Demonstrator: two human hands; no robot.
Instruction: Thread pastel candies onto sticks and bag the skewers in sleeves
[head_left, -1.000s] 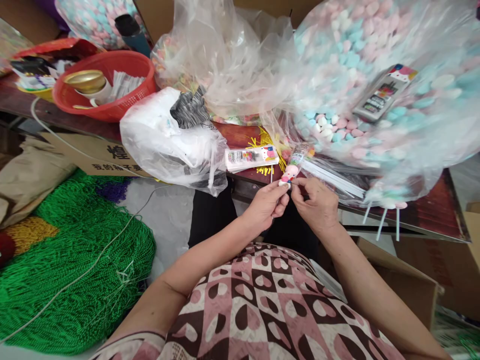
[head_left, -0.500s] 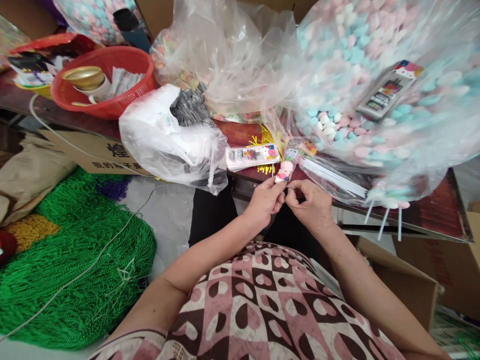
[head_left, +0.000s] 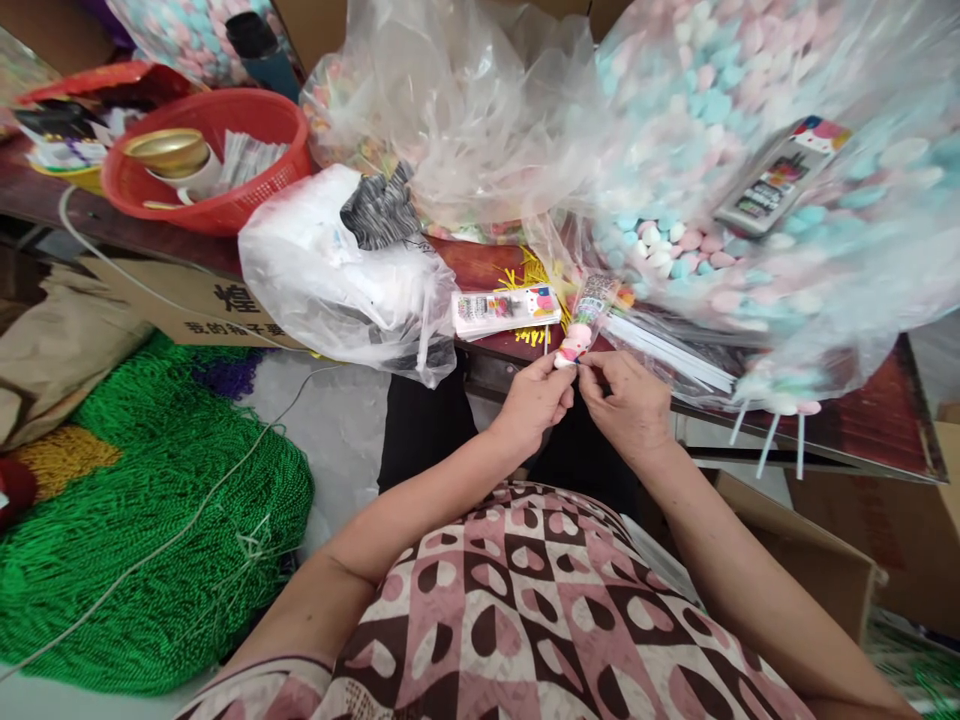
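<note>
A slim printed candy packet [head_left: 588, 312] with pink and white pieces inside points away from me at the table's front edge. My left hand [head_left: 534, 398] pinches its near end between thumb and fingers. My right hand [head_left: 628, 400] is closed too, its fingertips pinched at the right side of that same end; whether it holds the packet's edge or a tie is too small to make out. Just left of the packet lies a stack of printed empty bags [head_left: 506, 310], over yellow twist ties [head_left: 534, 268]. White sticks [head_left: 671, 350] lie in clear plastic to the right.
A large clear bag of pink, white and blue marshmallows [head_left: 705, 90] fills the right side, with a stack of printed packets [head_left: 784, 178] on it. At the left are a white plastic bag [head_left: 322, 270], a red basket [head_left: 255, 110] and green cord [head_left: 150, 520] on the floor.
My right hand has shifted slightly right, and its fingertips have closed in against the packet's near end. My left hand keeps its pinch there.
</note>
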